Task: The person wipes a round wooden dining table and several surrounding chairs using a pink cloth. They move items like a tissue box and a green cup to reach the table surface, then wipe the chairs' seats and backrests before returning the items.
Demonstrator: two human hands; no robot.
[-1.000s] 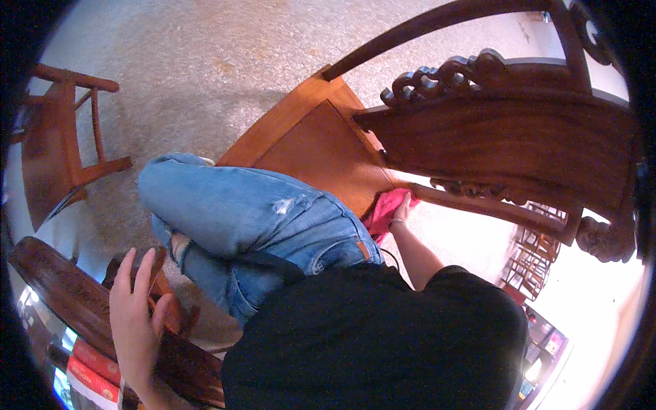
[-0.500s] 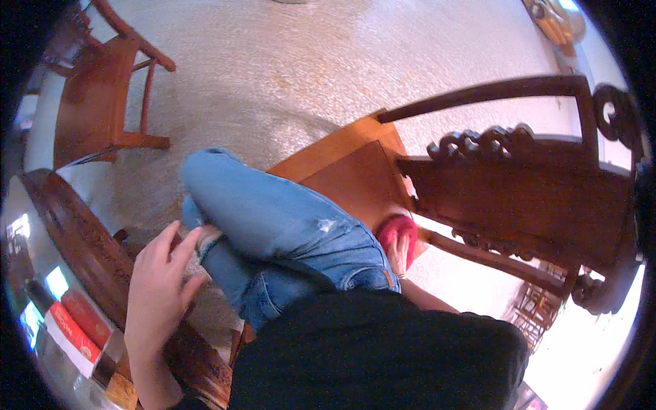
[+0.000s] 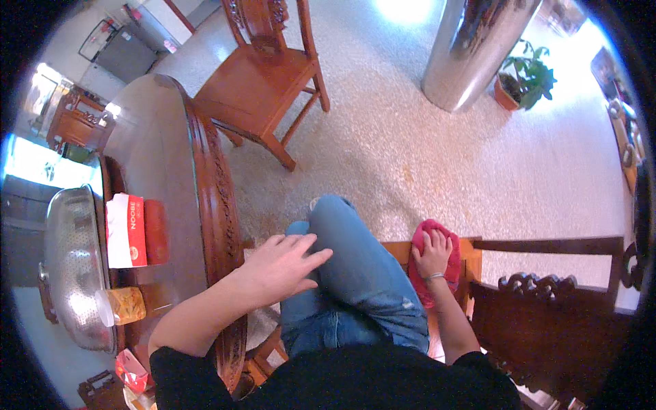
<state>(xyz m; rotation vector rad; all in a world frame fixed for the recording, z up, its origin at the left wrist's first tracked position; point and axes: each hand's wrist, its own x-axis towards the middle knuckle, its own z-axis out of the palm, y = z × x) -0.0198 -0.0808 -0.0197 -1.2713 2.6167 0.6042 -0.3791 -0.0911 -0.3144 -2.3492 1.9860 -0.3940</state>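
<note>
I sit with my legs in blue jeans beside a wooden chair seat. My right hand lies on a red cloth at the far edge of that seat. Its fingers are spread over the top of the cloth, not wrapped round it. My left hand hovers over my thigh near the table's carved edge, its fingers apart and nothing in it. The cloth hides part of the seat, and my legs and shirt cover more.
On the left stands a dark wooden table with a red-and-white box, a clear jar and a perforated metal cover. Another chair, a metal column and a potted plant stand farther off. The carved chair back is at right.
The view has turned, bringing more table, the column and the plant in. My right hand and the red cloth have shifted from beside my hip to the seat's far edge. My left hand stays empty.
</note>
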